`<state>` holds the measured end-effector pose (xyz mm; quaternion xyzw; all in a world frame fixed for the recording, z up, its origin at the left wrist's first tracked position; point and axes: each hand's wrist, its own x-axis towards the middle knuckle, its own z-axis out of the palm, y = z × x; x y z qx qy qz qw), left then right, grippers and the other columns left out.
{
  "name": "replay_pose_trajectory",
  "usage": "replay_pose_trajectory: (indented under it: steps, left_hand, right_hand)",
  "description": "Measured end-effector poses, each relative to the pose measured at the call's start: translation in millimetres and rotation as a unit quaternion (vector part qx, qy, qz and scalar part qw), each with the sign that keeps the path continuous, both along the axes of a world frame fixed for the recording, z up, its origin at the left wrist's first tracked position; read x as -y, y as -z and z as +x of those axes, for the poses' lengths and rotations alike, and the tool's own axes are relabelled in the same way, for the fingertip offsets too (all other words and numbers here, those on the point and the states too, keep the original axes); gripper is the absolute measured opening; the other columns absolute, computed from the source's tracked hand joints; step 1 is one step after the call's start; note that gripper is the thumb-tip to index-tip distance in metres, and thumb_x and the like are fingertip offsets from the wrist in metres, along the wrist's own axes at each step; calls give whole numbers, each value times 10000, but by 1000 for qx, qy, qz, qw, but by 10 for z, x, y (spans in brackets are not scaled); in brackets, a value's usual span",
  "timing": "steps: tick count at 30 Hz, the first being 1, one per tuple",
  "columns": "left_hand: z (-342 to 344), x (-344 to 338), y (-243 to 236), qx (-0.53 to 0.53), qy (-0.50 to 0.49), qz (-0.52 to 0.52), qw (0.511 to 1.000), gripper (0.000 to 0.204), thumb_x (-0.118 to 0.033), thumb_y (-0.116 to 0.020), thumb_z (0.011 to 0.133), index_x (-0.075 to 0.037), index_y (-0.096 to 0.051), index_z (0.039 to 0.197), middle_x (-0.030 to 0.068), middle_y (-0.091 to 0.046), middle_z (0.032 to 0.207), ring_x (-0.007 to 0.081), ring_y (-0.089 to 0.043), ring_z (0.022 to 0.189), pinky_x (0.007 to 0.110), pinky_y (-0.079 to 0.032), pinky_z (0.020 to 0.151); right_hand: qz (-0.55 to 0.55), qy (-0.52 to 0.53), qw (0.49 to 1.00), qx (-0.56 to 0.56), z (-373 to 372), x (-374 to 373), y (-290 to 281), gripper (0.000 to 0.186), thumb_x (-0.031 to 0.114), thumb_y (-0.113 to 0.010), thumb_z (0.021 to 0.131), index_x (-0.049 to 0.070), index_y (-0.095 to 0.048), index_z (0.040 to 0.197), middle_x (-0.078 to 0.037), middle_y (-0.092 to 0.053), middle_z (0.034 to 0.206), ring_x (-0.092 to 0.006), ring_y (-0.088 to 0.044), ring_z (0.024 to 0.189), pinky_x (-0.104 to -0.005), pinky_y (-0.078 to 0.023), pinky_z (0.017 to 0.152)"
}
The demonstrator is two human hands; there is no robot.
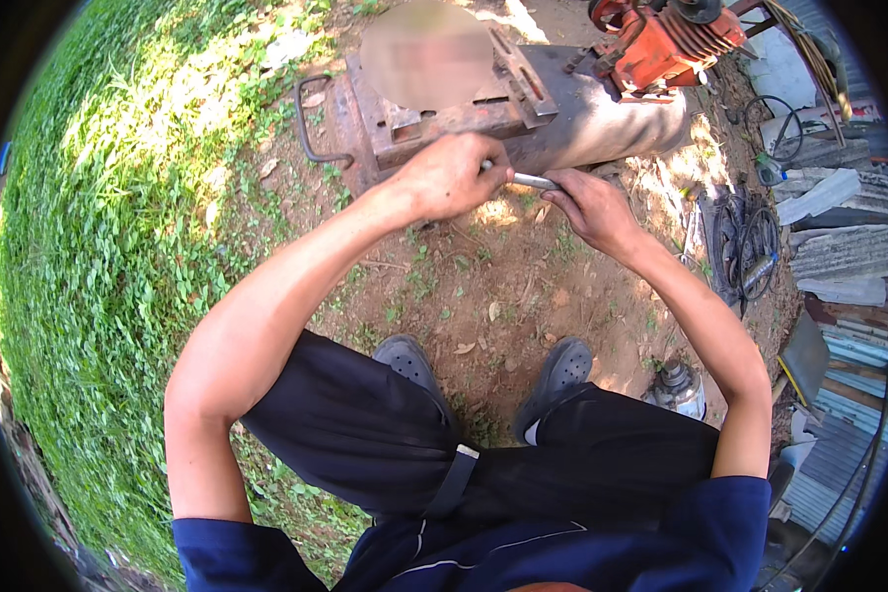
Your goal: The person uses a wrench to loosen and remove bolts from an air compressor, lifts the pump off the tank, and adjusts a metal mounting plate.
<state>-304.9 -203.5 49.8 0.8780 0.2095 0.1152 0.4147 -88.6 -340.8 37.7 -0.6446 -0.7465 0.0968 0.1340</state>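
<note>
My left hand (454, 178) is closed in a fist around one end of a slim silver metal rod (535, 182). The fingers of my right hand (597, 209) are wrapped round its other end. Between both hands the bare middle of the rod shows, lying nearly level; its ends are hidden, so its exact kind cannot be told. Just beyond my hands lies a rusty cylindrical tank (622, 128) with a slotted steel plate (454, 126) on top. A blurred patch covers part of that plate.
A bent metal handle (304, 128) sticks out at the tank's left end. On its right end stands a red finned compressor pump (666, 54). Black cables (755, 242), a metal canister (679, 387) and corrugated sheets (844, 252) lie to the right. Grass (118, 276) covers the left.
</note>
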Motion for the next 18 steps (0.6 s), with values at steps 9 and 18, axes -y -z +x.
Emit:
replay_pose_trajectory:
  steps: [9,18]
  left_hand:
    - [268,-394,-446,9,-197,226,954,280,-292,-647,853,-26,-720,902,181,-676,735,338,-665,663,412,-526,650]
    - [648,-511,-399,-105,-159,122,974,230,-197,-616,798,-138,-741,982,180,-702,905,271,-692,818,387,-543,762]
  right_hand:
    - [-147,323,755,-552,-726,-35,4,260,219,-493,983,7,-531,1131,-11,-481,694,-81,-437,481,-261,-369,389]
    - [-107,324,630,-698,-1010,-236,-110,293,129,-388,992,-36,-417,1233,-42,-489,729,-136,-466,537,-344,-508,537]
